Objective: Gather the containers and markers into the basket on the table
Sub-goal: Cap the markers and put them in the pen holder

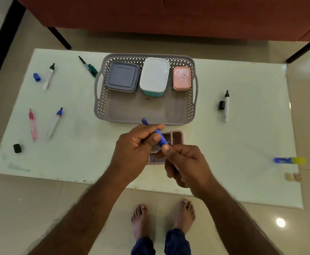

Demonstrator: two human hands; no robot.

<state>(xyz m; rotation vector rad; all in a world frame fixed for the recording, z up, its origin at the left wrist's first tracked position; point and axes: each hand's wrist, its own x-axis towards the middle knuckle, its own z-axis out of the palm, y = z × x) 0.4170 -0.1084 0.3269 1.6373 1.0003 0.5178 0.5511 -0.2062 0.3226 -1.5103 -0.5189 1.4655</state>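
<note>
A grey perforated basket stands at the middle of the white table. Along its far side sit a grey square container, a white-lidded teal container and a small pink container. Just in front of the basket, my left hand grips a blue marker while my right hand pinches its near end. A pinkish compartment container lies under my hands, mostly hidden.
On the left lie a green marker, a white marker, a blue cap, a pink pen, a blue-tipped marker and a black cap. On the right lie a black-tipped marker and a blue-yellow stick.
</note>
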